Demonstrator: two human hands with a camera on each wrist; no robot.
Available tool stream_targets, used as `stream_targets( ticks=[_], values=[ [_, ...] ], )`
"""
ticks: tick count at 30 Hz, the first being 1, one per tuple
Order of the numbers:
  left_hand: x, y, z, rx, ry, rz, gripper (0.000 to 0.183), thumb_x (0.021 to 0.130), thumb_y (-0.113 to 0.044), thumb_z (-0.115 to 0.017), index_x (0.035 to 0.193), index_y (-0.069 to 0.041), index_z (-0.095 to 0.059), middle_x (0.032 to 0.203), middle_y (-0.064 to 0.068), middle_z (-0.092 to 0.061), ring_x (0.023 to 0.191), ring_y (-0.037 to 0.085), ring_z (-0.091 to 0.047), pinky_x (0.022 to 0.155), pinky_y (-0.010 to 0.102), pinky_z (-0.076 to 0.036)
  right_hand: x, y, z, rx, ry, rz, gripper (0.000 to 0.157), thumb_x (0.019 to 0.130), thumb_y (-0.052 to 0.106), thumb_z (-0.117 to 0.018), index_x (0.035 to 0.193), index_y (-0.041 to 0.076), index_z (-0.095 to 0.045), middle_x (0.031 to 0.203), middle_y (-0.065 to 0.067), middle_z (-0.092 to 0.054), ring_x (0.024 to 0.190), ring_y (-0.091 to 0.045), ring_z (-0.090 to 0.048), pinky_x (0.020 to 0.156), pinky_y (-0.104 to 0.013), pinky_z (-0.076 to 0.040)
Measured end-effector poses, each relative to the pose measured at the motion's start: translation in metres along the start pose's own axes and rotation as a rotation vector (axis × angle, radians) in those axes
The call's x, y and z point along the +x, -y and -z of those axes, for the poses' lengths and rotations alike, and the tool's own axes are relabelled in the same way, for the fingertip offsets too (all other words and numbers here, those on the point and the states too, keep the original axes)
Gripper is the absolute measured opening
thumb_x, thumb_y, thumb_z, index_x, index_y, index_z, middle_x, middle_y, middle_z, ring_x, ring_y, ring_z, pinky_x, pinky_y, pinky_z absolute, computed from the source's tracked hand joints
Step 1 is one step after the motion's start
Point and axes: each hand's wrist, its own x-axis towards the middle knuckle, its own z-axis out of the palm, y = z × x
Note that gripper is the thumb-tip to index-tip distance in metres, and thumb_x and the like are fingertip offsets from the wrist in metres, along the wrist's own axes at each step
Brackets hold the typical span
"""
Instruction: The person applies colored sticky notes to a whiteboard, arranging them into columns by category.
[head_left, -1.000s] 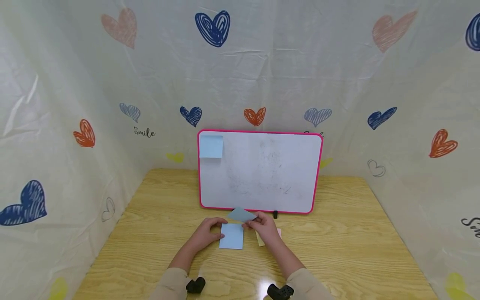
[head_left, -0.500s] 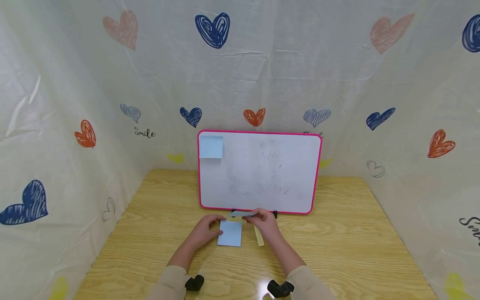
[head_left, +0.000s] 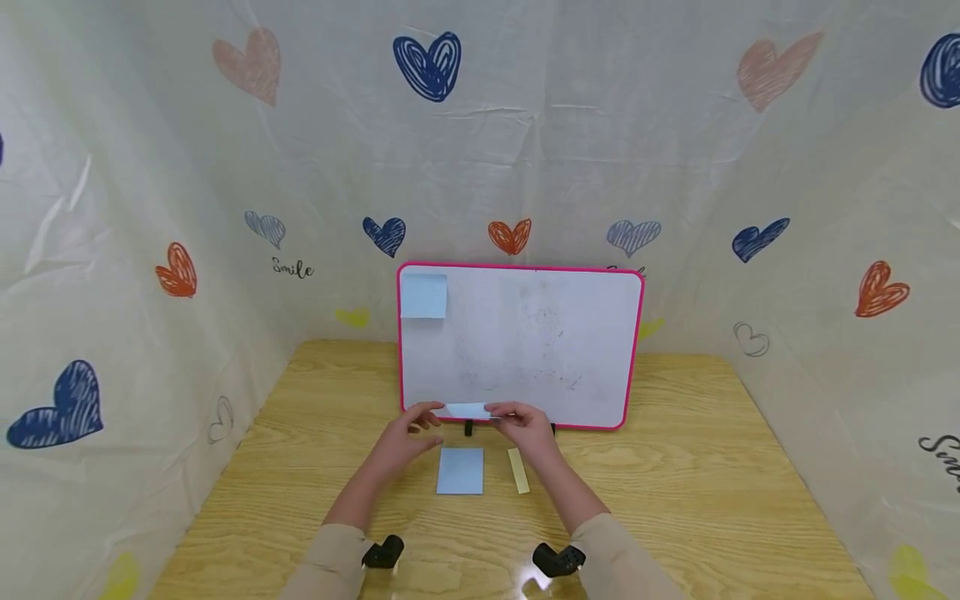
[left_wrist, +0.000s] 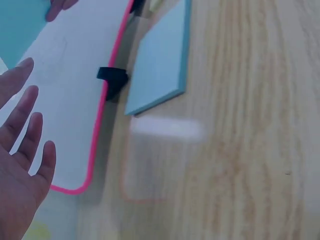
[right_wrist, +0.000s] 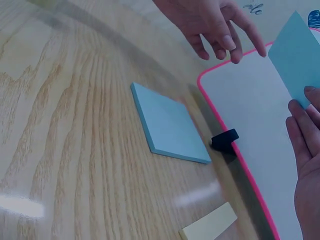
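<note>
My right hand (head_left: 525, 429) pinches a single light blue sticky note (head_left: 467, 410) by its right edge, in front of the whiteboard's lower edge. In the right wrist view the note (right_wrist: 297, 55) stands tilted, with thumb and fingers on its near corner. My left hand (head_left: 405, 433) is at the note's left side, fingers loosely spread and an index fingertip right by the edge; nothing is held in it. Below both hands, a light blue sticky note pad (head_left: 461, 472) lies flat on the table. The pink-framed whiteboard (head_left: 525, 350) bears another blue sticky note (head_left: 423, 297) at its upper left.
A narrow pale yellow sticky pad (head_left: 519, 471) lies to the right of the blue pad. Black feet (head_left: 468, 428) prop the whiteboard's lower edge on the wooden table (head_left: 675, 467). A heart-printed sheet (head_left: 570, 150) hangs behind and at both sides.
My right hand has raised the blue note from over the table up to the whiteboard's lower edge. My left hand has left the pad and moved up beside the note.
</note>
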Motion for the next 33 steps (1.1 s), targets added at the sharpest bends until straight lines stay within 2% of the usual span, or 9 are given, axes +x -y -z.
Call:
stream_targets(
  ticks=[4,8,11,16,20,24,29,33],
  values=[
    [0.002,-0.010,0.006,-0.040,0.009,-0.013,0.055,0.084,-0.013,-0.078,0.134,-0.018,-0.057,0.112,0.013,-0.061,0.110,0.038,-0.052,0.099,0.056,-0.038,0.007,0.003,-0.006,-0.035,-0.018,0.023,0.012,0.087,-0.008,-0.067,0.098,-0.012,-0.068,0.115,-0.013,-0.068,0.106,-0.022,-0.065,0.088,-0.044,-0.053],
    [0.006,-0.018,0.010,-0.072,0.004,-0.030,0.058,0.081,-0.015,-0.081,0.134,-0.017,-0.057,0.110,0.007,-0.061,0.110,0.033,-0.054,0.101,0.058,-0.036,0.013,0.005,-0.013,-0.050,-0.029,0.056,0.011,0.087,-0.010,-0.066,0.097,-0.010,-0.070,0.117,-0.014,-0.067,0.106,-0.023,-0.065,0.085,-0.037,-0.055],
    [0.010,-0.025,0.012,-0.091,-0.014,-0.042,0.057,0.081,-0.014,-0.081,0.133,-0.014,-0.058,0.111,0.009,-0.061,0.107,0.030,-0.054,0.099,0.059,-0.038,0.017,0.007,-0.016,-0.056,-0.014,0.078,0.013,0.087,-0.012,-0.064,0.098,-0.010,-0.070,0.119,-0.017,-0.065,0.106,-0.026,-0.065,0.083,-0.032,-0.055],
    [0.015,-0.036,0.019,-0.056,-0.055,-0.022,0.052,0.082,-0.015,-0.080,0.129,-0.011,-0.060,0.111,0.010,-0.060,0.105,0.030,-0.053,0.095,0.054,-0.042,0.019,0.023,-0.023,-0.078,0.039,0.086,0.014,0.087,-0.011,-0.065,0.100,-0.011,-0.070,0.120,-0.019,-0.064,0.106,-0.028,-0.065,0.084,-0.032,-0.054],
    [0.020,-0.039,0.026,0.007,-0.078,-0.018,0.044,0.085,-0.019,-0.078,0.125,-0.010,-0.063,0.110,0.008,-0.060,0.104,0.028,-0.052,0.093,0.047,-0.043,0.017,0.042,-0.030,-0.102,0.088,0.116,0.015,0.087,-0.011,-0.064,0.102,-0.013,-0.068,0.123,-0.022,-0.061,0.109,-0.032,-0.063,0.085,-0.034,-0.054],
    [0.024,-0.042,0.033,0.037,-0.094,-0.021,0.037,0.087,-0.020,-0.075,0.121,-0.008,-0.066,0.110,0.008,-0.062,0.103,0.026,-0.053,0.088,0.040,-0.044,0.021,0.051,-0.034,-0.132,0.114,0.144,0.016,0.087,-0.009,-0.065,0.103,-0.013,-0.067,0.126,-0.023,-0.059,0.114,-0.034,-0.059,0.088,-0.035,-0.053],
    [0.030,-0.040,0.039,0.045,-0.112,-0.005,0.037,0.089,-0.022,-0.074,0.122,-0.009,-0.067,0.112,0.009,-0.062,0.105,0.028,-0.053,0.090,0.041,-0.045,0.042,0.038,-0.035,-0.194,0.139,0.212,0.021,0.085,-0.005,-0.071,0.105,-0.010,-0.068,0.129,-0.020,-0.058,0.121,-0.035,-0.055,0.096,-0.043,-0.047],
    [0.034,-0.039,0.044,0.047,-0.124,0.037,0.039,0.089,-0.023,-0.074,0.125,-0.011,-0.066,0.115,0.009,-0.060,0.107,0.027,-0.052,0.094,0.043,-0.045,0.053,0.030,-0.039,-0.189,0.152,0.243,0.024,0.083,0.000,-0.075,0.106,-0.007,-0.070,0.132,-0.018,-0.056,0.124,-0.034,-0.052,0.099,-0.048,-0.044]
  ],
)
